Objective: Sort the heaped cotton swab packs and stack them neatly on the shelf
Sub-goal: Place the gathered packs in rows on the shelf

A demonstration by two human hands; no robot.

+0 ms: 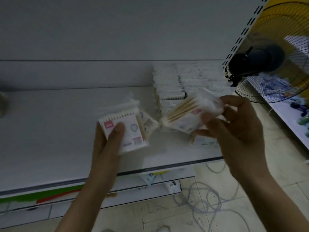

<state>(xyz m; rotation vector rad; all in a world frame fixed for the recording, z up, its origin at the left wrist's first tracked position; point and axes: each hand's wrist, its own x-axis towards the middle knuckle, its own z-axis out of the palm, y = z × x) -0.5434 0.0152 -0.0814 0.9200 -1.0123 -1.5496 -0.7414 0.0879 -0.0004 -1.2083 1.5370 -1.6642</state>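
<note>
My left hand (108, 139) holds a small stack of white cotton swab packs (132, 131) above the white shelf (50, 131), thumb on top near a pink label. My right hand (237, 124) grips another swab pack (187, 114), tilted, with its wooden sticks showing; it is blurred. Behind them, at the back right of the shelf, stand neat stacks of swab packs (175, 84). A few loose packs (202, 141) lie on the shelf under my right hand.
A fan with a black motor and wire guard (260, 64) stands right of the shelf upright. Another shelf with coloured items (302, 118) is at far right. Tangled cord (209, 198) lies on the tiled floor below the shelf edge.
</note>
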